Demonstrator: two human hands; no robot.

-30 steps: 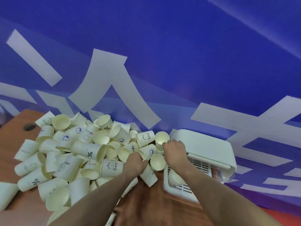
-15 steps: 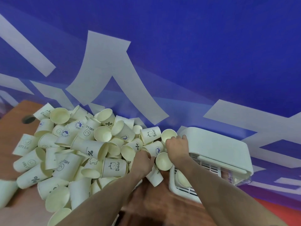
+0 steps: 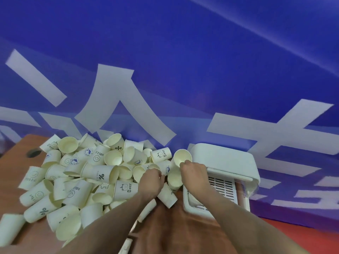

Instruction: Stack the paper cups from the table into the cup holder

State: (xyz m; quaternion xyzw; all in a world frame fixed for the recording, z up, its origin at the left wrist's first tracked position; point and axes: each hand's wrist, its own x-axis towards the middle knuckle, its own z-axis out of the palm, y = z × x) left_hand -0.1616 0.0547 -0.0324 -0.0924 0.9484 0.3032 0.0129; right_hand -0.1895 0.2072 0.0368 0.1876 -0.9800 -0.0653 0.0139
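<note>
Nearest the camera, two bare forearms were seen reaching forward over a brown wooden table [image 3: 170, 228]. The left hand [image 3: 151, 182] was curled, knuckles up, at the right edge of a large heap of paper cups [image 3: 82, 180]; whether its fingers pinched a cup could not be told, as they were hidden beneath the back of the hand. The right hand [image 3: 194, 174] was placed just beside it, and the near rim of an open cup [image 3: 181, 157] was pinched by its curled fingers, the cup's mouth being turned toward the camera. Below that hand, another cup [image 3: 174, 178] was seen lying between the two hands. The white cup holder [image 3: 223, 162] was set to the right of the heap, touching the right wrist's side, with its slotted tray [image 3: 222, 186] exposed beneath a raised lid. Cups were piled loosely across the table's left and middle, printed with "Bear", "HELLO" and "%". Behind everything, a blue backdrop [image 3: 183, 61] with white strokes was hung.
</note>
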